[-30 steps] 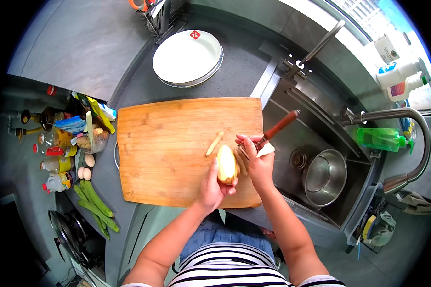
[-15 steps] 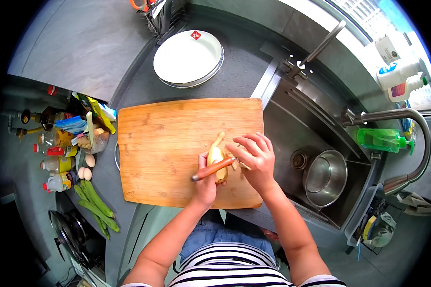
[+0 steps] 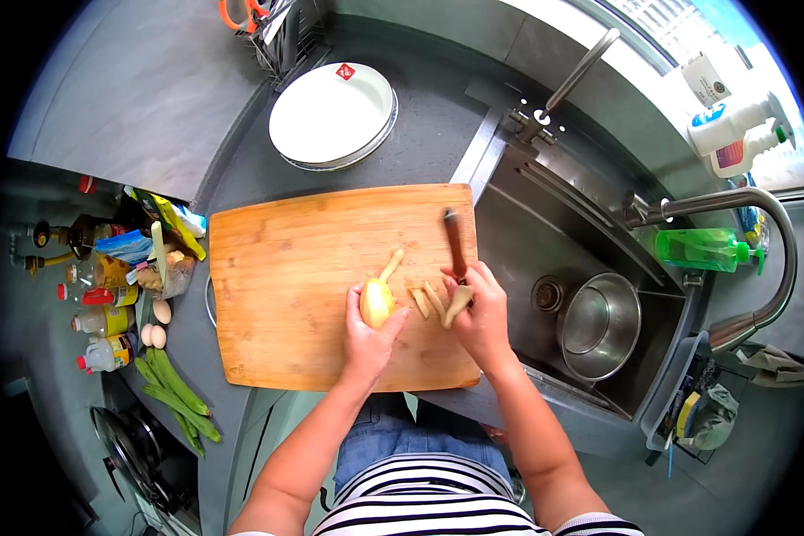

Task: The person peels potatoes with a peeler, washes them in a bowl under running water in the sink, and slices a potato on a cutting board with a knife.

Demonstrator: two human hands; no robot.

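A partly peeled potato sits in the grip of my left hand, over the middle of the wooden cutting board. My right hand is closed around a peeler. Its brown handle points away from me, and its head is hidden by the fingers. A pale strip of peel hangs at those fingers. More peel strips lie between the two hands, and another strip lies just beyond the potato.
White plates are stacked behind the board. To the right, a metal pot stands in the sink. Eggs, green vegetables and several bottles are at the left. A green bottle stands beside the faucet.
The peeler has passed from my left hand to my right, its handle swinging upright. Peel strips now lie on the board between the hands. The view has shifted slightly.
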